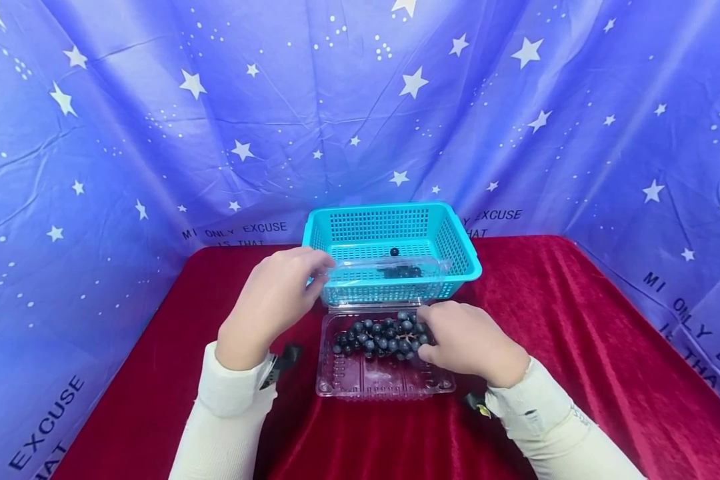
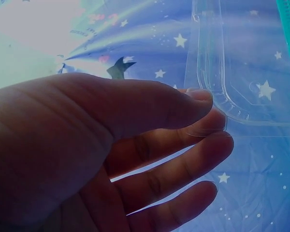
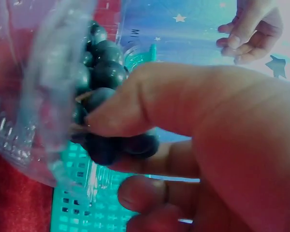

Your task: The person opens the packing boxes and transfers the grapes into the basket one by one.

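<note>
Dark grapes (image 1: 384,343) are being pinched at three o'clock by right fingers (image 3: 176,159), lid (image 1: 387,285) by left fingers (image 2: 210,147); shedding's being risked by tugging!

Glossy plastic clamshell (image 1: 384,381), smooth plastic basket (image 1: 378,223), velvety tablecloth (image 1: 552,300), grapes (image 1: 389,337) apparently smooth

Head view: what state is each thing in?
Clear box: open
Lid: raised
Grape bunch: in the box
Blue basket: upright, some dark grapes inside
Left hand: pinching the lid's edge
Right hand: gripping the bunch's end
Red cloth: spread beneath
Starry curtain: hung, creased
</note>
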`<state>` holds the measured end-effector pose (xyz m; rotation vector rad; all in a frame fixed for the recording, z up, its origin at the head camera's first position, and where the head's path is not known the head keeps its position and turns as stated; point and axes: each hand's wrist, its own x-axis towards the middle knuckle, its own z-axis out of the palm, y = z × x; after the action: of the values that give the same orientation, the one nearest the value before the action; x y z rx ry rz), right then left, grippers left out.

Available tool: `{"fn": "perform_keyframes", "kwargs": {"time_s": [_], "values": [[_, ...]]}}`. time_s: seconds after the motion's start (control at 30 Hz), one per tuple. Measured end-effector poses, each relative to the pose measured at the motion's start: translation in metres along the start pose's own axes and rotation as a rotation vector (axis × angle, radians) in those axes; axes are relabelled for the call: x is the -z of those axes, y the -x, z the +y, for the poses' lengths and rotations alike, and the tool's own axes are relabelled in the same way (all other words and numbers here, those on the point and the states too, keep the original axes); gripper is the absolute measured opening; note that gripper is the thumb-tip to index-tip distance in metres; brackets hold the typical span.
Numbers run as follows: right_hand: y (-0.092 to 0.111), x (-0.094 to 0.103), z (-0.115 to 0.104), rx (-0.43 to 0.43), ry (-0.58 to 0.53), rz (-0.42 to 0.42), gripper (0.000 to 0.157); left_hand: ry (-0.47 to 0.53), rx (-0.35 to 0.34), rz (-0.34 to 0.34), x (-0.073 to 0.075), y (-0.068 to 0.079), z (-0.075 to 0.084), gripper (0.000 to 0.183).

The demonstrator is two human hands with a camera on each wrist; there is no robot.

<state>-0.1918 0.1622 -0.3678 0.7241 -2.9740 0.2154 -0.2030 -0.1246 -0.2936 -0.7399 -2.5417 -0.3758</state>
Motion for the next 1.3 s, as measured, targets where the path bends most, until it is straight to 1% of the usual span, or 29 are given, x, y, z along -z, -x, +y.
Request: {"fn": "perform_keyframes", "kwargs": {"time_s": [0.2,0.33,0.53,0.7,0.8,0.9,1.1,1.3], "values": [[-0.0021,0.0009,0.0,0.042,-0.031,0.065,0.015,-0.002,0.003,-0.004,0.0,0.0,0.0008,0.02],[-0.002,0.0017,-0.0007,0.065,-0.048,0.096,0.016,-0.002,0.0,0.001,0.0001,-0.0004,0.0011,0.02],[-0.0018,0.0005,-0.0024,0.072,-0.08,0.058,0.023,0.002,-0.004,0.004,0.0001,-0.0005,0.0008,0.02],[-0.0009,-0.0014,-0.0021,0.074,-0.091,-0.009,0.026,0.001,-0.004,0.004,-0.0001,-0.0005,0.0005,0.02],[-0.0004,-0.0025,-0.0015,0.077,-0.078,-0.042,0.027,0.001,-0.003,0.002,-0.0003,-0.0004,0.0004,0.02],[-0.0003,-0.004,-0.0009,0.092,-0.059,-0.044,0.028,0.0,0.002,-0.001,0.0001,-0.0001,0.0005,0.02],[0.0003,-0.0051,-0.0007,0.122,-0.026,-0.016,0.027,0.0,0.0,-0.002,0.0,0.0001,0.0005,0.02],[0.0016,-0.0036,-0.0021,0.13,-0.052,-0.002,0.027,0.005,-0.001,-0.001,0.0001,0.0,0.0007,0.02]]}}
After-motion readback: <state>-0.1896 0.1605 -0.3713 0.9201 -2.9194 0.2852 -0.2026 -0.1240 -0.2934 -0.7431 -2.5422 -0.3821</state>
